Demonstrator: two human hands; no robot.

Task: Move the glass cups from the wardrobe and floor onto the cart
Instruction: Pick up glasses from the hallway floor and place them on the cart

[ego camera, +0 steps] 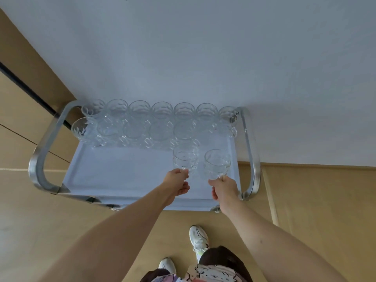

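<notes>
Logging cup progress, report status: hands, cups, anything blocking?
Left hand pinches a cup; right hand pinches another. Both over the cart, near two rows of cups. Nothing blocking.

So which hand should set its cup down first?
Left, probably. The left hand holds its cup upright, low and right behind the second row. The right hand holds its cup tilted, nearer the cart's right edge.

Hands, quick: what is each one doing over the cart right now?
Left hand: pinches the handle of a glass cup above the cart tray.
Right hand: holds a second glass cup, tilted.
</notes>
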